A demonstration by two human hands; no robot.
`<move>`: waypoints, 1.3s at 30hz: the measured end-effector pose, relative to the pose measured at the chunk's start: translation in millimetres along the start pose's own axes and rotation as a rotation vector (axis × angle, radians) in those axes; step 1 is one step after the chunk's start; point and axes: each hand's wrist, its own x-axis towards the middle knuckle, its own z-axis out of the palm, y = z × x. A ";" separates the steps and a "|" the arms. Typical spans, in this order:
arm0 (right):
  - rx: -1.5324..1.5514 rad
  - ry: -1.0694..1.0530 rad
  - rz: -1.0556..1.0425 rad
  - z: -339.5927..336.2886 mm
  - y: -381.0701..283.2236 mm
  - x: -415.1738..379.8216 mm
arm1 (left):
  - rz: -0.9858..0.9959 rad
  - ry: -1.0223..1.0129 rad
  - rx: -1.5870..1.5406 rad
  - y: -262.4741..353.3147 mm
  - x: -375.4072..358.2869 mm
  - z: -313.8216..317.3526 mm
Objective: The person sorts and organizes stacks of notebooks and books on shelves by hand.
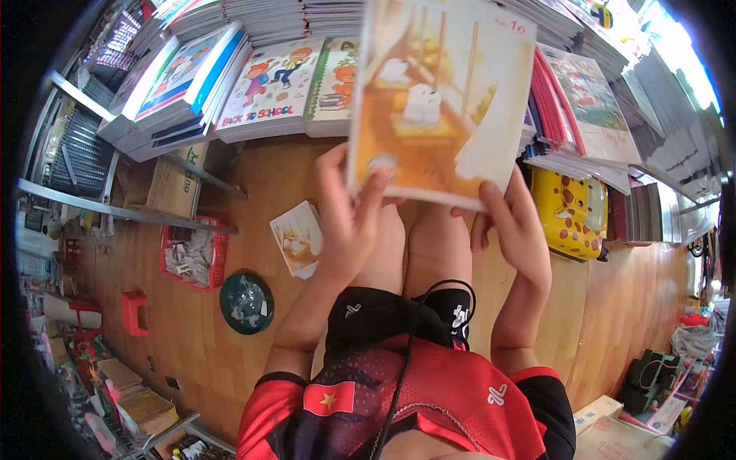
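I hold up a notebook (429, 100) with an orange and white illustrated cover in front of the shelf. My left hand (349, 211) is closed on its lower left corner, thumb on the cover beside a round grey spot. At the lower right corner my right hand (517, 222) grips it, thumb in front and fingers behind. The notebook hides part of the stacks behind it. On the wooden floor left of my legs lies another notebook (297, 239) with a similar cover.
Stacks of books, one marked "Back to School" (268, 84), fill the shelf ahead. A red basket (193, 253), a dark green round lid-like object (246, 303) and a small red stool (134, 313) stand on the left floor. A yellow giraffe-spotted suitcase (566, 211) is at right.
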 end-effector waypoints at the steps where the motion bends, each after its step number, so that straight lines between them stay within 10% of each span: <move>1: -0.010 0.037 0.013 -6.6 -1.1 4.7 | 0.077 -0.027 0.147 -6.7 9.1 6.4; 10: 0.017 0.432 -0.102 -9.3 7.8 28.5 | 0.623 -0.274 1.024 -34.2 48.4 41.3; 20: -1.075 0.812 -0.541 -16.7 18.9 33.6 | 0.674 -0.184 1.066 -56.3 82.6 81.2; 31: -1.296 0.762 -0.650 -13.8 62.4 103.4 | 0.902 0.121 0.674 -79.7 44.7 -17.9; 39: -1.331 0.786 -0.679 -17.8 67.5 112.1 | -0.336 0.481 1.125 -276.1 -119.9 -236.1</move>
